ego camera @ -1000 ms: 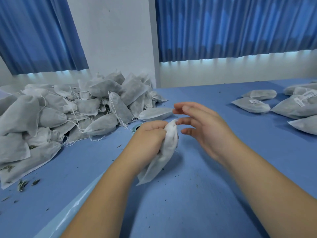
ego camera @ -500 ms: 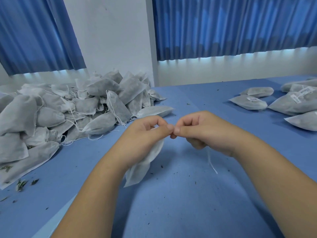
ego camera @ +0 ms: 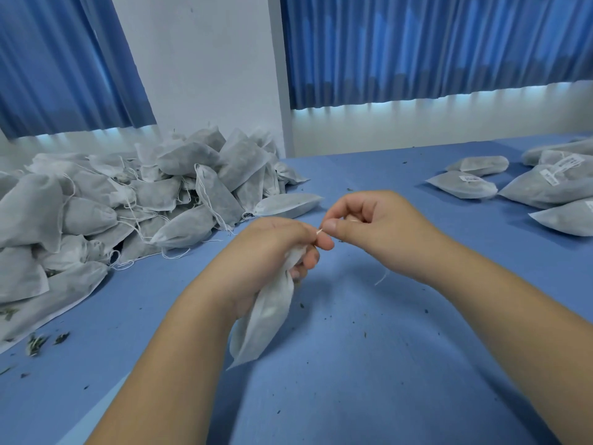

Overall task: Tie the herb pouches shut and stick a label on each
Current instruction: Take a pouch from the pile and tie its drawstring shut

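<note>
My left hand (ego camera: 276, 248) grips the gathered neck of a white fabric herb pouch (ego camera: 263, 319), whose body hangs down over the blue table (ego camera: 353, 364). Just to its right, my right hand (ego camera: 375, 226) pinches the pouch's thin white drawstring (ego camera: 319, 232) between thumb and forefinger. A loose end of the string (ego camera: 381, 279) dangles below my right wrist. The pouch's mouth is hidden inside my left fist.
A big heap of pouches with loose drawstrings (ego camera: 134, 203) covers the table's left side. Several labelled pouches (ego camera: 539, 184) lie at the far right. Dried herb crumbs (ego camera: 38, 342) are scattered near the left edge. Blue curtains hang behind.
My right hand went from open beside the pouch to pinching its string, then drew a little right and up, away from my left hand. The pouch now hangs straighter.
</note>
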The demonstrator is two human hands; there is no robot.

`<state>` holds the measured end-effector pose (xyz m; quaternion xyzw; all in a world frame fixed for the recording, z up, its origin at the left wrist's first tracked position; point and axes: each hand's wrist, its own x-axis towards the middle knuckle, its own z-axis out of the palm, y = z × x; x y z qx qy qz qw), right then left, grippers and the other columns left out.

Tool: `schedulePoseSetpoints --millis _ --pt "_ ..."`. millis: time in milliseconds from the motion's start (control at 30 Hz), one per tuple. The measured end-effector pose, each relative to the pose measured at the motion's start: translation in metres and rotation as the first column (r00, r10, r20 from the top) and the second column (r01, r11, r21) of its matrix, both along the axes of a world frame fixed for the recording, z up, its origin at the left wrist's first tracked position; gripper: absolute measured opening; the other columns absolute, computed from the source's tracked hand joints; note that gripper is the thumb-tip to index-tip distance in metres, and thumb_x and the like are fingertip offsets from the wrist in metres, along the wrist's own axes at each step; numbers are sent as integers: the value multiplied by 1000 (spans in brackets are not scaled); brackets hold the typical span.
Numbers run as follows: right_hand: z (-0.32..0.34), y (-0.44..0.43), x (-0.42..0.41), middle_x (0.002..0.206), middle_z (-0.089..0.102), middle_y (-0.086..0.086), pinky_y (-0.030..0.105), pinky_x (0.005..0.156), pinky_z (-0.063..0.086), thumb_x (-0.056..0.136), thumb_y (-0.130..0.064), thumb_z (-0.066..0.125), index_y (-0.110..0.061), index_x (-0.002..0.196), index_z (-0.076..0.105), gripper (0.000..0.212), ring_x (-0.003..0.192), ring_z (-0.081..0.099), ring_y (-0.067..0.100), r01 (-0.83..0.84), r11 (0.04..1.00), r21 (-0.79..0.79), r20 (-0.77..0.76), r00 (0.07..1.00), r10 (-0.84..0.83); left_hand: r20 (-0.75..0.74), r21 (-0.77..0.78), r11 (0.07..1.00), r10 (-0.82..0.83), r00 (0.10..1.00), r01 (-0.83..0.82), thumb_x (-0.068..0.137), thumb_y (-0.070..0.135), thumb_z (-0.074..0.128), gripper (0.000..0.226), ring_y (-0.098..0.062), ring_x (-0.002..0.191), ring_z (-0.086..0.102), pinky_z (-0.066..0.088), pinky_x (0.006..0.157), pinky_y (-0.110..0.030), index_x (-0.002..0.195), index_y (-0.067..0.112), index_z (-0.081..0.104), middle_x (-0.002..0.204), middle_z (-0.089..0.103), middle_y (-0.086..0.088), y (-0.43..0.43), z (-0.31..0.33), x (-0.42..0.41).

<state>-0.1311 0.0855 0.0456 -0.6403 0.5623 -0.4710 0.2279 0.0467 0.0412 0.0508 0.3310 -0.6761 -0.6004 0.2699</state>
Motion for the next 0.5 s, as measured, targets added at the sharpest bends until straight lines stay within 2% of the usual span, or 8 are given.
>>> schedulePoseSetpoints --millis 133,300,400,500 --pt "-13 3 -1 48 33 -8 24 51 32 89 -18 67 -17 76 67 14 49 32 10 72 996 -57 64 996 -68 -11 81 996 -41 999 41 95 23 55 37 -13 42 34 33 42 -21 62 15 69 53 49 -1 0 0 -1" --pt "-21 6 9 44 30 -13 17 44 26 91 -20 66 -23 73 65 19 44 27 6 50 996 -79 58 997 -46 -229 67 998 -6 973 22 88 18 62 20 -9 43 35 34 43 -19 79 10 78 59 53 -1 -1 -2 -2" --pt "-21 11 16 45 32 -11 18 46 25 90 -23 66 -24 73 65 17 46 28 8 6 997 -80 -54 998 -10 -262 -22 994 100 960 -110 91 16 61 20 -10 45 37 36 45 -20 87 6 78 61 56 -2 -2 -6 -3" --pt "-15 17 16 45 30 -10 14 45 24 89 -20 67 -23 73 67 16 45 27 8 -15 995 -99 -87 996 6 -164 -164 968 165 973 -191 91 17 62 20 -11 47 39 36 49 -23 84 7 77 64 62 0 -3 -8 -4"
